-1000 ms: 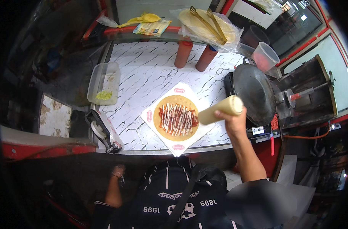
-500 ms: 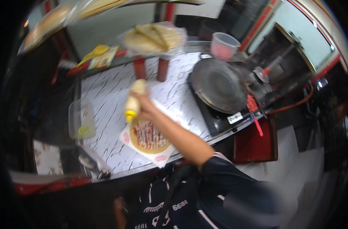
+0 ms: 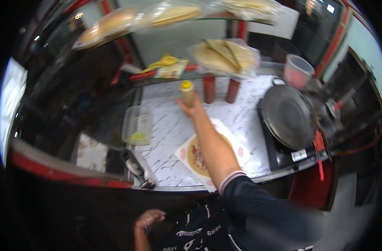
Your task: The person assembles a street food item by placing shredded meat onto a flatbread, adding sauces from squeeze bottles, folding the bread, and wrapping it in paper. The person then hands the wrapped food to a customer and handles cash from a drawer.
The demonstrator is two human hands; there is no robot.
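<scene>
A squeeze bottle [image 3: 187,94] with a yellow cap and pale contents stands upright towards the back of the marbled counter. My right hand [image 3: 190,108] is at its lower part, the thumb stretched out to the left, away from the bottle. Beneath my right forearm lies a round flatbread [image 3: 194,160] on printed white paper [image 3: 183,153]. Red sauce and white streaks show on the bread, partly covered by my arm. My left hand [image 3: 151,218], apparently in a clear plastic glove, hangs below the counter's front edge with loosely bent fingers and nothing visible in it.
Two red sauce bottles [image 3: 209,88] stand right of the squeeze bottle, under bagged flatbreads [image 3: 218,58]. On the right a dark pan [image 3: 288,117] sits on a stove, near a clear tub [image 3: 298,72]. A clear container [image 3: 137,125] and a black-handled tool [image 3: 136,168] lie left.
My right hand has carried the squeeze bottle from above the flatbread to the back, turned it cap-up and loosened its fingers. The view has shifted left; my left hand shows more.
</scene>
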